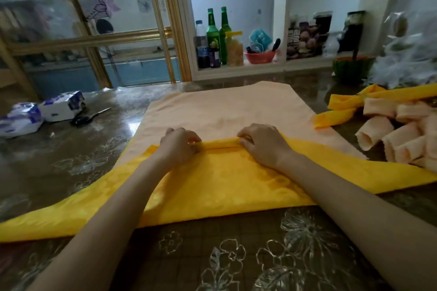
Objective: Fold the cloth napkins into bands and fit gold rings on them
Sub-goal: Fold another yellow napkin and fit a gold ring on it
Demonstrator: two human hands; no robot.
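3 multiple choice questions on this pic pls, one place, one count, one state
1. Where do the scissors lie? A) on the table beside the white-and-blue packets B) in a drawer C) under a chair
2. How many green bottles stand on the shelf? A) one B) two C) four
3. What do the left hand and right hand do to the yellow napkin? A) hover above it B) only one touches it C) both pinch its folded far edge
Answers: 1 A, they lie next to the packets; 2 B, two green necks side by side; 3 C, fingers of both curl on the fold.
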